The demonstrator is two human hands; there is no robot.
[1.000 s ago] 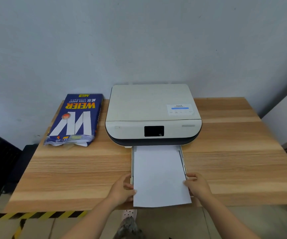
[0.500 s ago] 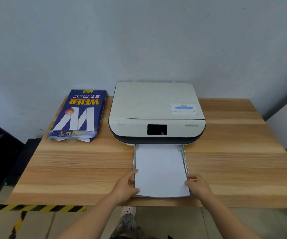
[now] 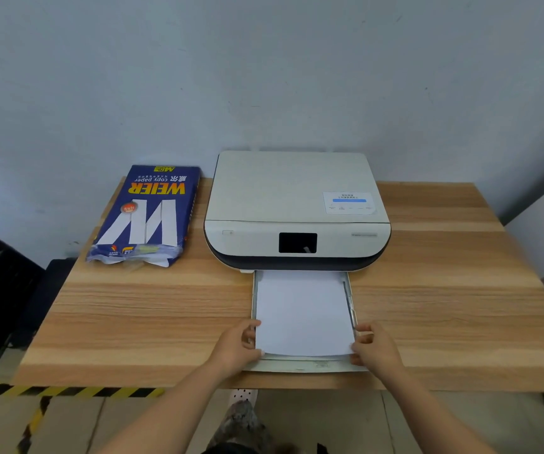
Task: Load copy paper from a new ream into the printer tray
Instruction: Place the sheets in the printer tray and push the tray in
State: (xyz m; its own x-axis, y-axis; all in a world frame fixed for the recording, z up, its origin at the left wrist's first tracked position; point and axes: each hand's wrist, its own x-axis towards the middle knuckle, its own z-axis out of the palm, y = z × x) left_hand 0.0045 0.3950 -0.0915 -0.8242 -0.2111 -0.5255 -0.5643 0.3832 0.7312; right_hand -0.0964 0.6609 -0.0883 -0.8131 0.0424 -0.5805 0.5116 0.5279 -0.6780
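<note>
The printer (image 3: 297, 209) sits at the back of the wooden surface (image 3: 444, 306), against the wall, and everything here reads off it. Straight out of its front comes the pulled-out paper tray (image 3: 306, 366), reaching to the near edge of the surface, and in that tray lies the white stack of paper (image 3: 303, 314), its far end tucked in under the printer's dark front lip, its near end just short of the tray's front rim. The left hand (image 3: 236, 347) is at the stack's near left corner, on the printer's left side of the tray: thumb lying along the sheet's left edge, fingers curled under at the corner, pinching the stack. The right hand (image 3: 375, 350) mirrors it at the near right corner, fingertips curled in against the paper's right edge beside the tray's side guide, gripping the stack too. So the paper lies flat between the two hands, held at both front corners, with its bulk stretching away from them toward the printer. Off to the printer's left, well apart from both hands, the blue ream wrapper (image 3: 146, 214) lies flat on the surface, its near end torn open and crumpled.
</note>
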